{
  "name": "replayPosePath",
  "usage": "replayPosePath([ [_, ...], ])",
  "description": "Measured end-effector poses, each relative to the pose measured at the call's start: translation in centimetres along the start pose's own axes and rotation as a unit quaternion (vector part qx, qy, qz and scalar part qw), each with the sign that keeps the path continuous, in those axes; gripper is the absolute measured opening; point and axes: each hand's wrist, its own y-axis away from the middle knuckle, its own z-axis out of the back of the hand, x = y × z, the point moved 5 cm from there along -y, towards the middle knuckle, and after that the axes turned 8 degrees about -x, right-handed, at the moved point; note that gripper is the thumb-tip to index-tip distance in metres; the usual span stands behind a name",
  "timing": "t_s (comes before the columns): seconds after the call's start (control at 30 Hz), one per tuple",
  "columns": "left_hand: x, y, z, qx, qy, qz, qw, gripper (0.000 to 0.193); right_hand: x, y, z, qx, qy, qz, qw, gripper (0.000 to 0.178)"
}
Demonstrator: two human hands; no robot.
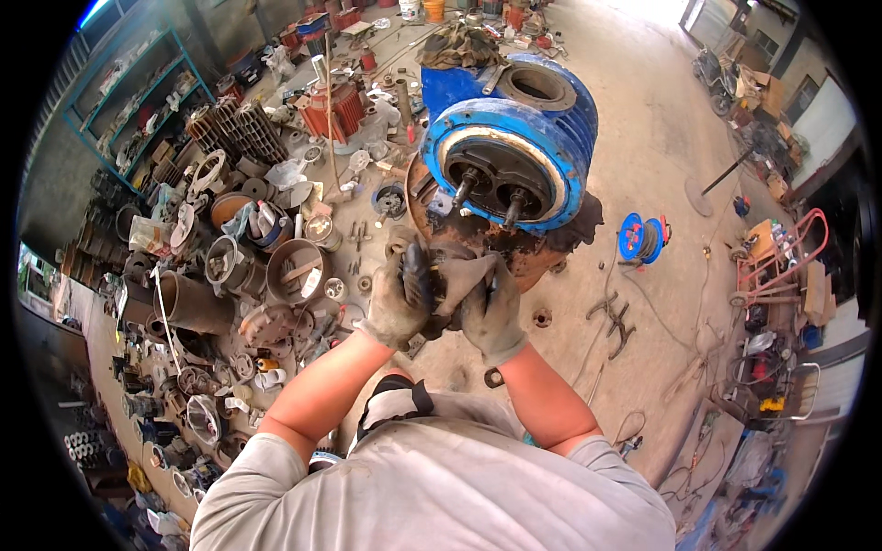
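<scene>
Both my hands wear dirty grey gloves and meet in front of my chest. My left hand is closed around a dark, ridged metal part that looks like a gear; the fingers partly hide it. A grey-brown rag lies bunched against this part, and my right hand grips its right side. Just beyond them stands a big blue machine housing, its round front opening towards me. Two dark shafts stick out of that opening. The housing rests on a rusty, greasy round base.
Metal parts, rings and a rusty drum crowd the floor on the left. A dark cloth lies atop the housing. To the right are a blue cable reel, a dark metal puller-like tool and a red hand truck.
</scene>
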Motion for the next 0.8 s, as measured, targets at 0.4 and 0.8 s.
replayPosePath([
  [0.4, -1.4, -4.5, 0.6, 0.238, -0.173, -0.036, 0.955, 0.027, 1.6, -2.4, -1.8, 0.02, -0.123, -0.041, 0.991, 0.009],
  [0.8, -1.1, 2.4, -2.5, -0.074, 0.017, 0.066, 0.995, 0.032, -2.7, -0.3, -3.4, -0.239, -0.188, -0.106, 0.947, 0.019],
])
